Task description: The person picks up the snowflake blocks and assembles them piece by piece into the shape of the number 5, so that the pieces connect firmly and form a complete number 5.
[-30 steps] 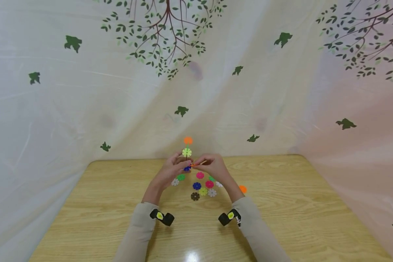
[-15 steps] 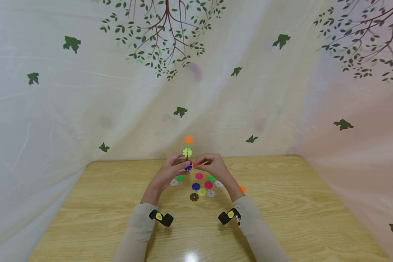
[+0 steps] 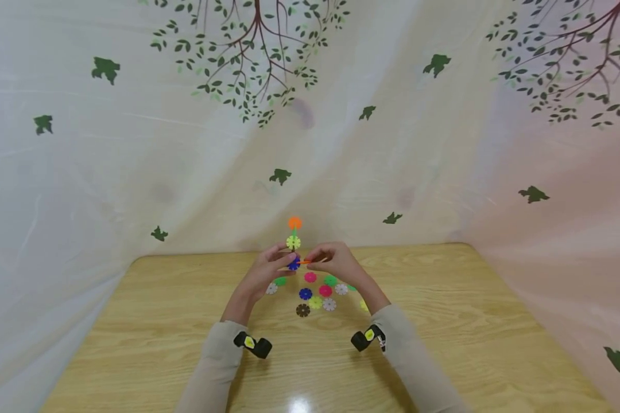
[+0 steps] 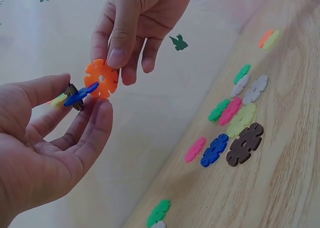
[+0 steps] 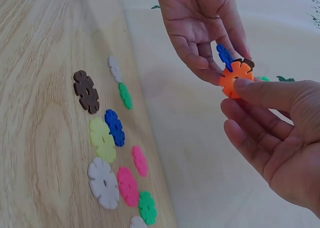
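Observation:
My left hand holds a chain of notched plastic snowflake discs between thumb and fingers. In the head view the chain stands upright: an orange disc on top, a green one edge-on, then a yellow disc. A brown disc and a blue disc form its near end by the left thumb. My right hand pinches a separate orange disc by thumb and fingers. This disc's edge meets the blue disc's edge; how deep the notches interlock cannot be told.
Loose discs lie on the wooden table below the hands: brown, blue, pink, yellow, white and several others. A printed cloth hangs behind the table's far edge.
The blue disc at the chain's near end now faces the head camera more fully. The right forearm has swung slightly right, while both hands stay close together. The head view has shifted a little.

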Demonstrator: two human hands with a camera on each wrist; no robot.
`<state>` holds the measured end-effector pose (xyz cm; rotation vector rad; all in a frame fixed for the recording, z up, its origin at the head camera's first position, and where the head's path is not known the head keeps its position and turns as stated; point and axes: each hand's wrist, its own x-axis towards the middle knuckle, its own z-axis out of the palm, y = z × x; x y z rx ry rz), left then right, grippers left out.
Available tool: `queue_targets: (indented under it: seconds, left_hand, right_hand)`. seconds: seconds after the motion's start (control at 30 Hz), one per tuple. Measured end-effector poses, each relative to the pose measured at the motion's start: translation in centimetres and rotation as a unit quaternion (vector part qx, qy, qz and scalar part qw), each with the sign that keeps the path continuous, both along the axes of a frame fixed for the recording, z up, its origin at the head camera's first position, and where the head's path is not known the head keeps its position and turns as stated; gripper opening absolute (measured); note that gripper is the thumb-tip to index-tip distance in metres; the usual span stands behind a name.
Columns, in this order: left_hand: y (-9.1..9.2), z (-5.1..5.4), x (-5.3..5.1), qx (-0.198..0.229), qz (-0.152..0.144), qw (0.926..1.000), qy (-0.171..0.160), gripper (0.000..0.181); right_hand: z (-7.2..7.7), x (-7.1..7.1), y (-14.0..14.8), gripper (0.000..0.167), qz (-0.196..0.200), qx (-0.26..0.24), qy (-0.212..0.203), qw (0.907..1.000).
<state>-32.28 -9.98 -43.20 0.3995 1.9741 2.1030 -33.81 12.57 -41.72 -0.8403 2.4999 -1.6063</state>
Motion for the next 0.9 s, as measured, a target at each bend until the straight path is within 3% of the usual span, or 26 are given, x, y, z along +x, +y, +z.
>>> queue_targets:
  seconds: [0.2,0.47,0.7,0.9]
  left_hand:
    - [0.1,0.1,0.1,0.005,0.001,1.0000,-0.005,0.042]
    - [0.0,0.0,0.0,0.006,-0.013,0.9999,0.008,0.043]
    - [-0.2,0.3,0.2,0.009,-0.013,0.9998,0.013,0.042]
    - [-0.2,0.2,0.2,0.012,-0.022,0.9996,0.014,0.044]
  right_hand:
    - [0.6,0.1,0.5,0.014,0.017,0.029,-0.019,0.9993]
    - [1.3,0.3,2.1,0.019,0.070,0.093,-0.019,0.9931]
    - [0.7,0.3,3.7,0.021,0.112,0.181,-0.029,0.9766]
    - [-0.8,0.9,4.4,0.020,0.134,0.208,-0.042,0.9680]
